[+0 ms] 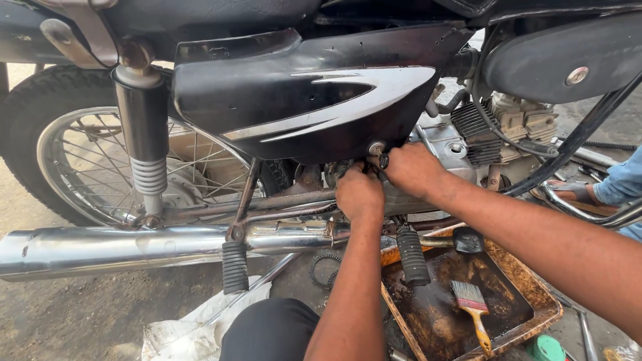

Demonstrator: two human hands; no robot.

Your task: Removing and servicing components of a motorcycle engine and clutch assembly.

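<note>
While bunched under the black side panel [301, 93], left hand [359, 194] with fingers curled shut, tips hidden against the frame, so no telling what they grip. Right hand [411, 167] pinched tight on a small dark tool [383, 160] at the panel's lower bolt [376, 148]. Below, exhaust pipe [120, 247], rusty tray [528, 294] holding a brush [473, 304]

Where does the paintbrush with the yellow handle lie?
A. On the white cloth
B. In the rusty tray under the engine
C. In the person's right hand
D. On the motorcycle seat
B: the paintbrush lies loose on the oily bottom of the rusty tray, while both hands work up at the side panel.
</note>
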